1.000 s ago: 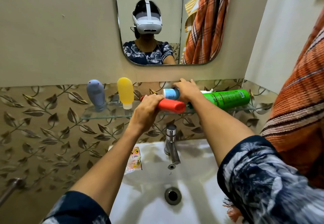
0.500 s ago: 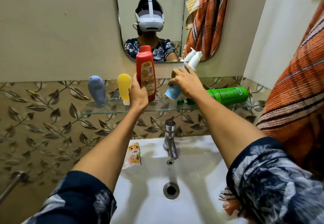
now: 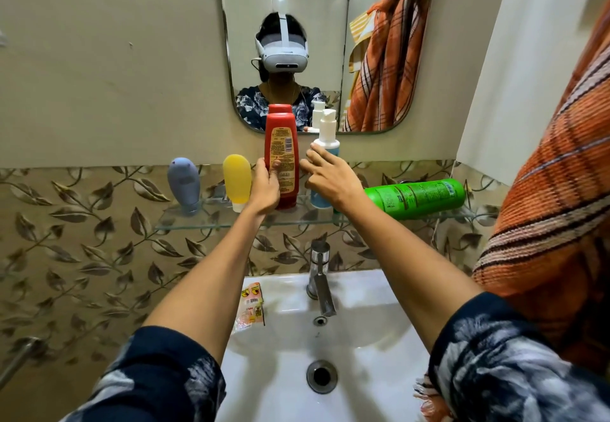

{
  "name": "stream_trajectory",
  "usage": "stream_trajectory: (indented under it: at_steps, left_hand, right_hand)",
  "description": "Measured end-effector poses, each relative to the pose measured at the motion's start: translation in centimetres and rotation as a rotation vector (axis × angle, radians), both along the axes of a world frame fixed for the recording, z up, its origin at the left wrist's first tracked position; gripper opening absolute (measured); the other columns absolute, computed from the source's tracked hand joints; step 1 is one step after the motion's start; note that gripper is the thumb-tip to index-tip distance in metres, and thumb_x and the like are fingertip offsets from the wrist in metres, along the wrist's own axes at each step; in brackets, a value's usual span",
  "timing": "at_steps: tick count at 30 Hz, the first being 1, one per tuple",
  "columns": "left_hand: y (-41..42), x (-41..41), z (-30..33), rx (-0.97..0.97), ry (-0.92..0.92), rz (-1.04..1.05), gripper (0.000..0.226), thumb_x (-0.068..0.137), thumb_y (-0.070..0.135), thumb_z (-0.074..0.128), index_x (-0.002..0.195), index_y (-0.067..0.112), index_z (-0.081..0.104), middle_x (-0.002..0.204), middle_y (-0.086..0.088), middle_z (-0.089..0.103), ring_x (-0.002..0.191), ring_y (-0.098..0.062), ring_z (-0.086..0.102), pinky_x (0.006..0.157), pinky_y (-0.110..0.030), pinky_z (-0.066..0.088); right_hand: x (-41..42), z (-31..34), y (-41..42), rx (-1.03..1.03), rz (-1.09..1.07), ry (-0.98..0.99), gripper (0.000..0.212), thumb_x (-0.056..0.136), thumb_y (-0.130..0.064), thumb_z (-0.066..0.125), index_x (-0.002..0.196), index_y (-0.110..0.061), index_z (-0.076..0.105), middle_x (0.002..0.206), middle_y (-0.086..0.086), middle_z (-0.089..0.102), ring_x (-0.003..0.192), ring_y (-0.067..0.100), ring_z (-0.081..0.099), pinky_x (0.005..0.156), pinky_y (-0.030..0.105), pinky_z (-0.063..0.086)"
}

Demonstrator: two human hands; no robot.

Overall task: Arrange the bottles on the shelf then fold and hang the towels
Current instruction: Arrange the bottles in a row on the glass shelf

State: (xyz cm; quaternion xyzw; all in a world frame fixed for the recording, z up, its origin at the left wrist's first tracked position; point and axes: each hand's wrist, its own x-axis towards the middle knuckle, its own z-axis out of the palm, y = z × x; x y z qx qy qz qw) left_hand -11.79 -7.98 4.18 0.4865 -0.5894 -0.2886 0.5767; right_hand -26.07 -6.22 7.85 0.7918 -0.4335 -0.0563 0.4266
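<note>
A glass shelf runs along the wall under the mirror. On it a red bottle stands upright, with my left hand wrapped around its lower half. Just right of it a white and blue pump bottle stands upright too. My right hand hovers in front of that bottle with fingers spread, fingertips at its side but not gripping. A green bottle lies on its side at the shelf's right end. A yellow bottle and a grey-blue bottle stand cap-down on the left. An orange plaid towel hangs at the right.
Below the shelf is a white sink with a chrome tap and a small sachet on its rim. The mirror reflects the person and a second view of the hanging towels. A metal rail shows at lower left.
The red bottle went from lying flat to upright on the shelf in my left hand. My right hand stood the pump bottle up and opened off it.
</note>
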Motion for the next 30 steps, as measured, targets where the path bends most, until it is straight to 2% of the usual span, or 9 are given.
stream_trajectory:
  at_steps: [3, 7, 11, 19, 20, 22, 24, 27, 30]
  left_hand:
    - [0.1, -0.2, -0.4, -0.004, 0.015, 0.035, 0.032, 0.101, 0.008, 0.033, 0.131, -0.003, 0.035, 0.131, -0.022, 0.049, 0.123, -0.033, 0.049, 0.1, -0.04, 0.044]
    - [1.3, -1.1, -1.2, -0.083, 0.024, 0.168, 0.039, 0.099, 0.006, 0.039, 0.137, 0.002, 0.031, 0.136, -0.017, 0.048, 0.123, -0.027, 0.049, 0.095, -0.026, 0.04]
    - [1.5, -1.8, -1.7, -0.173, -0.038, 0.249, 0.048, 0.096, 0.003, 0.043, 0.142, 0.004, 0.029, 0.139, -0.018, 0.046, 0.126, -0.03, 0.046, 0.107, -0.041, 0.038]
    - [1.9, -3.4, -1.9, -0.172, -0.1, 0.394, 0.056, 0.1, 0.01, 0.038, 0.149, 0.005, 0.012, 0.156, -0.017, 0.02, 0.144, -0.028, 0.02, 0.114, -0.03, 0.017]
    - [2.0, -3.6, -2.2, -0.197, -0.116, 0.412, 0.056, 0.1, 0.009, 0.038, 0.149, 0.004, 0.012, 0.157, -0.017, 0.018, 0.145, -0.028, 0.017, 0.115, -0.029, 0.016]
    - [2.3, -4.2, -2.8, -0.269, -0.161, 0.451, 0.055, 0.099, 0.006, 0.039, 0.148, 0.001, 0.015, 0.157, -0.018, 0.016, 0.146, -0.029, 0.016, 0.116, -0.032, 0.017]
    - [2.5, -5.1, -3.7, -0.366, -0.216, 0.501, 0.054, 0.097, 0.006, 0.041, 0.146, -0.003, 0.021, 0.155, -0.022, 0.02, 0.145, -0.032, 0.018, 0.118, -0.037, 0.018]
    - [2.9, -6.7, -4.7, -0.499, -0.332, 0.513, 0.052, 0.098, 0.022, 0.036, 0.144, -0.002, 0.027, 0.149, -0.026, 0.031, 0.142, -0.032, 0.02, 0.12, -0.028, 0.004]
    - [3.1, -8.5, -5.2, -0.589, -0.476, 0.435, 0.054, 0.095, 0.025, 0.041, 0.141, 0.003, 0.025, 0.145, -0.026, 0.038, 0.137, -0.029, 0.021, 0.119, -0.024, -0.003]
  right_hand:
    - [0.2, -0.2, 0.3, 0.028, -0.021, -0.031, 0.037, 0.095, -0.016, 0.045, 0.13, -0.016, 0.055, 0.154, 0.007, 0.025, 0.146, 0.029, 0.012, 0.118, 0.039, -0.007]
    - [-0.2, -0.3, 0.8, 0.015, -0.003, -0.09, 0.039, 0.095, -0.012, 0.042, 0.132, -0.017, 0.053, 0.154, 0.009, 0.023, 0.147, 0.03, 0.007, 0.118, 0.038, -0.007]
    - [-1.3, 0.4, 1.4, 0.035, 0.021, -0.095, 0.044, 0.092, -0.008, 0.046, 0.135, -0.015, 0.047, 0.156, 0.013, 0.019, 0.148, 0.031, 0.001, 0.118, 0.038, -0.006]
    - [-2.7, 0.2, 1.1, 0.024, 0.068, -0.051, 0.044, 0.091, -0.002, 0.046, 0.135, -0.007, 0.046, 0.156, 0.016, 0.021, 0.148, 0.031, 0.002, 0.111, 0.034, -0.016]
    - [-2.8, 0.0, 1.1, -0.003, 0.123, -0.053, 0.044, 0.087, 0.002, 0.051, 0.131, -0.004, 0.05, 0.154, 0.019, 0.027, 0.147, 0.033, 0.01, 0.111, 0.034, -0.012]
    - [-3.1, -0.3, 1.4, -0.032, 0.233, -0.053, 0.047, 0.065, 0.007, 0.075, 0.111, -0.001, 0.066, 0.136, 0.023, 0.052, 0.133, 0.038, 0.041, 0.11, 0.039, 0.013]
    - [-3.9, -0.5, 1.4, -0.029, 0.305, -0.06, 0.054, 0.047, 0.005, 0.086, 0.098, -0.004, 0.072, 0.119, 0.021, 0.065, 0.117, 0.036, 0.058, 0.101, 0.043, 0.036]
    - [-5.4, -0.7, 1.5, -0.056, 0.358, -0.124, 0.051, 0.055, 0.003, 0.083, 0.105, -0.004, 0.071, 0.115, 0.019, 0.068, 0.111, 0.034, 0.063, 0.096, 0.044, 0.045]
    - [-7.6, -1.0, 1.5, -0.131, 0.321, -0.245, 0.039, 0.073, 0.004, 0.056, 0.108, -0.004, 0.069, 0.11, 0.018, 0.069, 0.109, 0.036, 0.064, 0.094, 0.046, 0.047]
